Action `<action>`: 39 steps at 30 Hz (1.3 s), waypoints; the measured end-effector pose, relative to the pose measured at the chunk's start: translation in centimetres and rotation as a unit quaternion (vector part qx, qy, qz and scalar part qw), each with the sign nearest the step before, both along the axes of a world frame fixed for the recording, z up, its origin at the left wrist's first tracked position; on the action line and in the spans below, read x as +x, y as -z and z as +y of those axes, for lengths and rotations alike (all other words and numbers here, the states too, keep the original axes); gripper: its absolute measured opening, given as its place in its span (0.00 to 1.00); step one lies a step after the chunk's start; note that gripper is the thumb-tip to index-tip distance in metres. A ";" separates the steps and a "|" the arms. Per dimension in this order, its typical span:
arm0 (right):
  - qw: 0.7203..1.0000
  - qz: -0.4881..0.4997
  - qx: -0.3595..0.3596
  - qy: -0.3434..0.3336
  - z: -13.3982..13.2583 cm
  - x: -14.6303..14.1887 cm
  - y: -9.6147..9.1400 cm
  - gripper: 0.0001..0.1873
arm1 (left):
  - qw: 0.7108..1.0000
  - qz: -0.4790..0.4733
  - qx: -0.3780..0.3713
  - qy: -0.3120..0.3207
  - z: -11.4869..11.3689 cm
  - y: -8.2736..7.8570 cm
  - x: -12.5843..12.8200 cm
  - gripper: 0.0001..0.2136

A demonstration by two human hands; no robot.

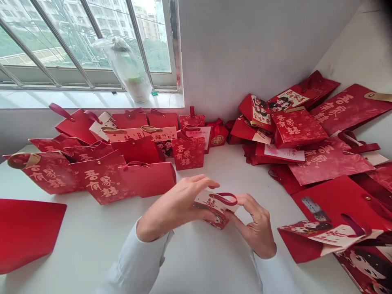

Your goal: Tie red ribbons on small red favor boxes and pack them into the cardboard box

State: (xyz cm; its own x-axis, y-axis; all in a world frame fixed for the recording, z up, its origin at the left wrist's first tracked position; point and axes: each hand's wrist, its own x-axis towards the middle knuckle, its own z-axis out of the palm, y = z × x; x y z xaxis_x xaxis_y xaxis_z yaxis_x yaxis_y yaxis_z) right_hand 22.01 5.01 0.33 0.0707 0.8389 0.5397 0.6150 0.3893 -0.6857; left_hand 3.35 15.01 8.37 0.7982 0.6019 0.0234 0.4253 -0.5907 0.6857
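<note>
My left hand and my right hand hold a small folded paper gift bag between them over the white table. The bag is red and cream, printed with red characters and a cartoon figure, and part of it is hidden by my fingers. Its red ribbon handle loops up between my hands. My left fingers curl over the top of the bag, and my right fingertips pinch its far edge. The nearest finished-looking red bag stands just beyond my left hand.
Rows of red gift bags stand along the back of the table, and a heap of red bags and flat printed sheets fills the right side. A red sheet lies at the left edge. A plastic bag rests on the barred window's sill behind.
</note>
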 end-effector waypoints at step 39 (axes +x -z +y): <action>0.986 0.071 -0.009 -0.149 -0.7 -1.0 -0.1 0.22 | 0.970 -0.072 -0.187 0.139 2.1 0.6 0.2 0.03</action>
State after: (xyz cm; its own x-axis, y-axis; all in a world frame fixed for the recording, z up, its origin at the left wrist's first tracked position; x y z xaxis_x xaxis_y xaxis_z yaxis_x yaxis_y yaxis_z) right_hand 21.05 4.30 0.41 -0.1069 0.8434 0.5266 0.3716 0.5251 -0.7656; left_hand 3.58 17.13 7.76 0.9353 0.3526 -0.0314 0.1692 -0.3674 0.9145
